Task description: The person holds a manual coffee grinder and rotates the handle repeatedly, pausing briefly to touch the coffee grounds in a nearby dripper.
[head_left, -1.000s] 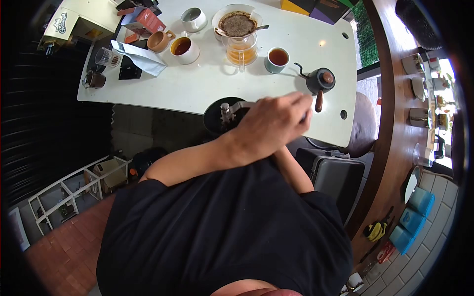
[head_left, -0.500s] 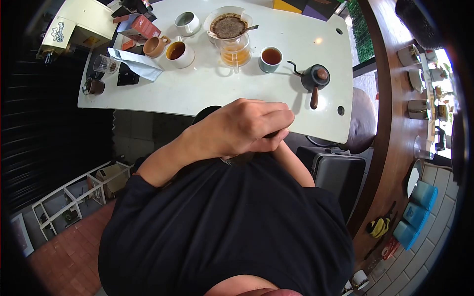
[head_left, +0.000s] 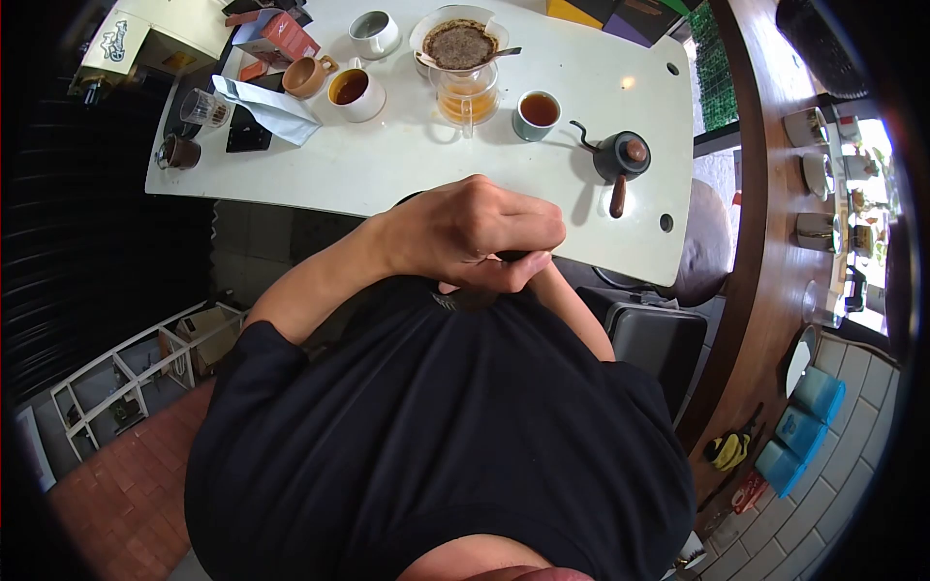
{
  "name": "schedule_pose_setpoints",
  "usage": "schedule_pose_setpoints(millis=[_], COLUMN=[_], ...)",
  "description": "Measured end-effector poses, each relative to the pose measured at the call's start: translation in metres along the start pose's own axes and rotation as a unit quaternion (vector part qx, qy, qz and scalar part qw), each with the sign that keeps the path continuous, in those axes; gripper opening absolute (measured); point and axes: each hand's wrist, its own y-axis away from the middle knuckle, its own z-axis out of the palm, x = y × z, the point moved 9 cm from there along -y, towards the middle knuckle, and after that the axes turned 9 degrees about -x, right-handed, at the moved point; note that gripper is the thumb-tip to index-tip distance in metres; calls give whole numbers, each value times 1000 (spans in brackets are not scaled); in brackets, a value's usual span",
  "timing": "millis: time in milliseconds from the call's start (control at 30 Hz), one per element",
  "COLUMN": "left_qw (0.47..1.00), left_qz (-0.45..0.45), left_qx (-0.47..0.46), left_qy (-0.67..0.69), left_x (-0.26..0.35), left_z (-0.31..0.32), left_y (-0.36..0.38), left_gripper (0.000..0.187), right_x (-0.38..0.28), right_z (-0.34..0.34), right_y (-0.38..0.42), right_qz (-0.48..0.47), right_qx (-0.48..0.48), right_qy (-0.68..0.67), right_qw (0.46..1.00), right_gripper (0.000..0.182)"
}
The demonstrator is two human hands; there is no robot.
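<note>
My left hand (head_left: 480, 232) is closed in front of my chest, fingers curled round something dark (head_left: 513, 257) that shows only as a sliver. Behind it my right forearm (head_left: 578, 315) comes in; my right hand is almost wholly covered, with a fingertip (head_left: 448, 288) at a dark grey, textured thing (head_left: 470, 301) whose kind I cannot make out. Beyond my hands, on the white table (head_left: 387, 174), stand a glass server (head_left: 468, 97) with amber liquid under a dripper (head_left: 423, 44) of wet coffee grounds, a filled cup (head_left: 537, 114) and a black gooseneck kettle (head_left: 620, 155).
Mugs (head_left: 356, 95), a silver-white bag (head_left: 271, 108), a red box (head_left: 276, 37) and a glass (head_left: 203, 107) crowd the table's left. A dark case (head_left: 654, 349) stands below its right end. Along the right runs a wooden counter (head_left: 746, 290) with cups.
My closed left hand has shifted slightly left, and its knuckles have turned a little. The view has moved slightly; the things on the table stay in place.
</note>
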Motion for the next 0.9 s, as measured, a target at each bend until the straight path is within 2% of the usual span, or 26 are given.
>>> schedule_pose_setpoints(millis=[167,233,400,433,467,500,567,600,633,700,733,767,833,867,900], left_qw=[1000,999,999,997,982,982,914,912,913,931,920,920,935,924,923], left_qz=[-12,-39,-32,-18,-115,-115,-166,-224,-251,-299,-330,-333,-245,-210,-211], left_qx=[28,4,28,46,29,29,117,152,199,211,200,198,236,281,283], left_qy=[4,23,-30,-60,-149,-149,-351,-309,-252,-15,67,66,-105,-151,-152], left_x=[-10,-16,-26,-22,-27,-19,-1,-10,-16,-49,-56,-60,-43,-31,-27], left_z=[-5,-3,-14,-19,-19,-21,-47,-50,-50,-20,-8,-6,-21,-25,-24], left_y=[6,7,-9,-13,-11,-10,0,22,41,71,75,80,78,77,73], left_gripper=[14,5,12,16,33,33,60,90,111,125,125,125,119,109,109], right_x=[7,12,12,13,15,9,-4,-27,-23,-35,-47,-50,-47,-44,-38], right_z=[-8,-8,-21,-32,-37,-39,-54,-53,-55,-47,-48,-47,-45,-42,-44], right_y=[-6,-13,-17,-10,-9,-11,11,11,14,14,15,14,16,15,16], right_qz=[-1,-1,-22,-26,-29,-32,-65,-8,56,70,19,-8,-21,-20,-1], right_qx=[7,6,5,5,6,7,148,142,150,98,125,132,188,187,217], right_qy=[19,21,42,45,47,50,-162,-154,-101,-50,-85,-101,-98,-99,-101], right_qw=[1000,1000,999,999,998,998,973,978,982,991,988,986,977,977,971], right_gripper=[56,55,55,55,55,55,68,74,69,66,61,57,51,51,49])
